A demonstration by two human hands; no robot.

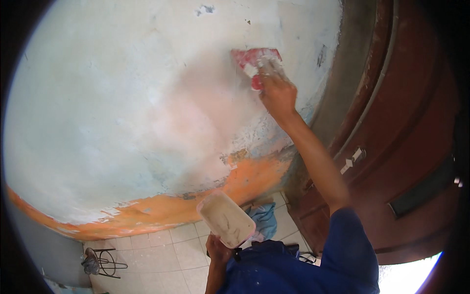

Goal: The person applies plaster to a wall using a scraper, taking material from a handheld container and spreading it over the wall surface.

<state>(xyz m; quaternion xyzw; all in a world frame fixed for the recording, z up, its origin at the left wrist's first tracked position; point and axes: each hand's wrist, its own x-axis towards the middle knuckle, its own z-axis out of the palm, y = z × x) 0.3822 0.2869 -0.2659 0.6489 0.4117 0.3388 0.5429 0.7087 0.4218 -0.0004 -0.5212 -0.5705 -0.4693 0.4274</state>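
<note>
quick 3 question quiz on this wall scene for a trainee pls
1. True or false: the right hand presses a red scraper against the wall.
2. What does the left hand hold? A) a pink tray of filler B) a brush C) a bucket
3. What colour is the band along the foot of the wall?

Key: 1 true. 2 A, the pink tray. 3 orange.
</note>
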